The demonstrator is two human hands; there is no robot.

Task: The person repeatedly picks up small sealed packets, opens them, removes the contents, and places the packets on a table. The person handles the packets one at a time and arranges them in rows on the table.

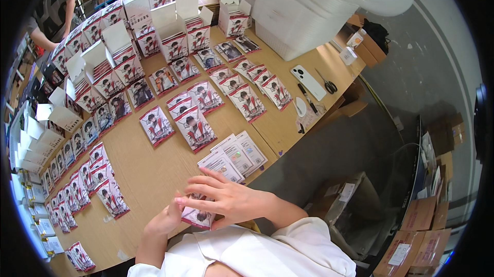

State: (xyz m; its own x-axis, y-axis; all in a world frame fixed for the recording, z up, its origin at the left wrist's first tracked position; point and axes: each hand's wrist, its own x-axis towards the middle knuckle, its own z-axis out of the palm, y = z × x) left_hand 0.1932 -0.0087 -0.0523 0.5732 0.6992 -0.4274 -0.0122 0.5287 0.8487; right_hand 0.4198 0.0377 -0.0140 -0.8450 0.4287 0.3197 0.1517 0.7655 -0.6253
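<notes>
"Along the near edge of the pale wooden tabletop, what are the person's hands doing?"

"The left hand grips the left side of a small flat white packet with red trim and a printed dark-haired figure. The right hand lies across the packet's front, fingers bent and spread; whether it grips too, I cannot tell, since it hides much of the packet."

"So the packet is off the wood?"

"It is held up at the near edge, close to the person's white top. Just beyond it, white rectangular packet backs overlap by that edge."

"And farther in?"

"Mid-tabletop, a loose group of matching white-and-red packets lies face up. White cardboard boxes with raised flaps line the far edge."

"What about the right end?"

"A white smartphone lies there, with black-handled scissors on its right and a black pen on its near side. Toward the far right corner rise stacked translucent plastic bins."
</notes>
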